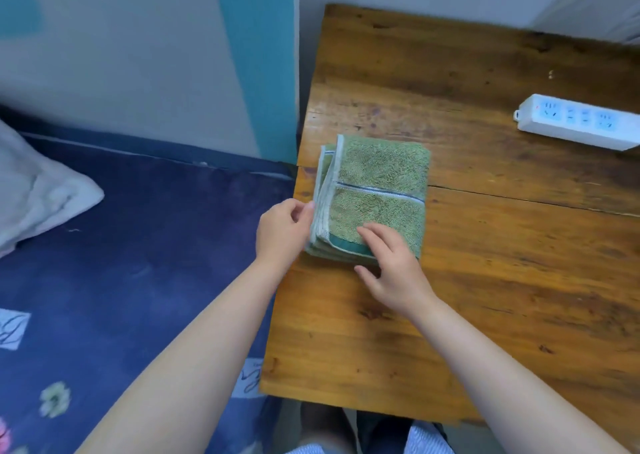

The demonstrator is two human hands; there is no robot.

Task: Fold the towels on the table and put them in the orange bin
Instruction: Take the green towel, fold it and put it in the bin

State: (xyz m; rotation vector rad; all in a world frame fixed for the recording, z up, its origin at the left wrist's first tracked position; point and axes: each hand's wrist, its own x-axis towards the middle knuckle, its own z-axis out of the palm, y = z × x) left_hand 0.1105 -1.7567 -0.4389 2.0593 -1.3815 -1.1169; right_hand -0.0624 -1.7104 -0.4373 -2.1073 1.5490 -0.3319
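Nearest to the viewer, 2 bare forearms reach from the bottom edge toward the green towel (374,193), which lies folded into a thick rectangle on the wooden table (485,280), close to the table's left edge. The right hand (391,266) rests at the near edge of the towel, its fingers spread flat on the top layer and the thumb against the near side; it presses and closes on nothing. The left hand (282,231) is at the towel's left side, where the stacked hemmed edges show, and its thumb and fingers touch those edges loosely (whether they really pinch a layer, I cannot tell). To my judgement the folding of this towel is almost finished and the hands are now squaring the bundle. The next move calls for gripping the whole stack from both sides together, so that the layers do not slide open, and then carrying it to the orange bin. That bin is not visible anywhere, and no other towel is seen on the table, so I cannot say how many remain. Left of the towel, past the table edge, is a blue bed sheet (138,245). Far to the right of the towel lies a white power strip (581,121), cut off by the frame edge.
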